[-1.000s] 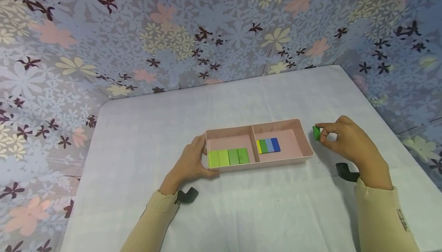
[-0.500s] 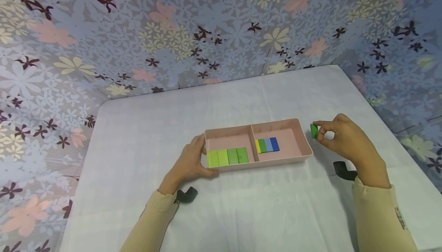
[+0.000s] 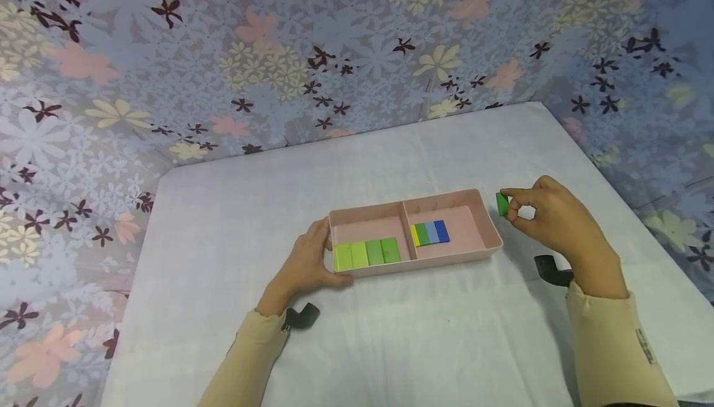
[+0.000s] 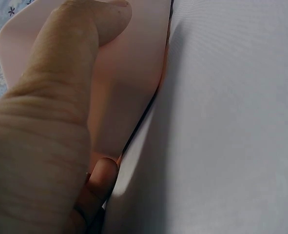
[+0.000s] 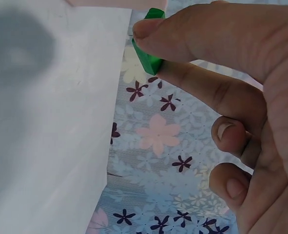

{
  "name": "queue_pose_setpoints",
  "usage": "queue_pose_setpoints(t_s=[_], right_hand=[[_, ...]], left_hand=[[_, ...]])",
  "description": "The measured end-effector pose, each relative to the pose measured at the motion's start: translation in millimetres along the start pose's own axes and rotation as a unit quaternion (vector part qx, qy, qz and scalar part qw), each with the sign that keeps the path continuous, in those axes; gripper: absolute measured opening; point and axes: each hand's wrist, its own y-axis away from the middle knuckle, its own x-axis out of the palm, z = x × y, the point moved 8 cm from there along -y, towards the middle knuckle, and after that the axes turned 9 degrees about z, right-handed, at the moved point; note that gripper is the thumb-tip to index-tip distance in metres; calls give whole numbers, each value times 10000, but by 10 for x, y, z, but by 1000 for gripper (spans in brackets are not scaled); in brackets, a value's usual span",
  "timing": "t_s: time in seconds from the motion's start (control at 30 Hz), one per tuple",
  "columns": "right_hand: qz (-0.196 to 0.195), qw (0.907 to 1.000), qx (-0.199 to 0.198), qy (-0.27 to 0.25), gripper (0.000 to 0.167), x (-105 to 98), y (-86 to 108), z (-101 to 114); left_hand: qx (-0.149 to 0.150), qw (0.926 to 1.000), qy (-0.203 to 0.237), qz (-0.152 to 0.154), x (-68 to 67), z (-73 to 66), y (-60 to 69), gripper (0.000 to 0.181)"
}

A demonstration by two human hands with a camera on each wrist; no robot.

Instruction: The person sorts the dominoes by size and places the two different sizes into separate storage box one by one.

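A pink two-compartment box (image 3: 452,259) lies on the white cloth. My left hand (image 3: 304,259) grips its left end, thumb along the front wall and fingers at the end wall; the left wrist view shows the thumb (image 4: 66,63) against the box wall (image 4: 129,73). Between the thumb and index finger of my right hand (image 3: 563,221) is a small green block (image 3: 502,204), held upright just off the box's right end. In the right wrist view the thumb covers part of the green block (image 5: 151,61), and the other fingers are curled loosely.
Light-green and green blocks (image 3: 375,252) lie in a row in the left compartment. Thin yellow, green, light-blue and dark-blue pieces (image 3: 431,232) sit beside the divider (image 3: 409,230) in the right one. Flowered fabric (image 3: 334,54) borders the white cloth (image 3: 390,332) at back and sides.
My right hand has moved slightly left and away from me with the green block, nearer the box's right end. The left hand keeps its grip on the box.
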Motion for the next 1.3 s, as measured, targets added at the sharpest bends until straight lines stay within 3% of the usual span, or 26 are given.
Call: queue_pose_setpoints(t_s=[0.43,0.7,1.3], right_hand=[[71,9994,-301,157,38,-23,-127,270],[-30,9989,-385,271,39,-66,-133,312],[169,9987,-474,-109,38,86,-208,449]], left_hand=[[64,9997,124,-193,-27,19,57,120],[56,9998,116,-131,-8,38,37,122],[75,9999,78,-113,15,49,9,125]])
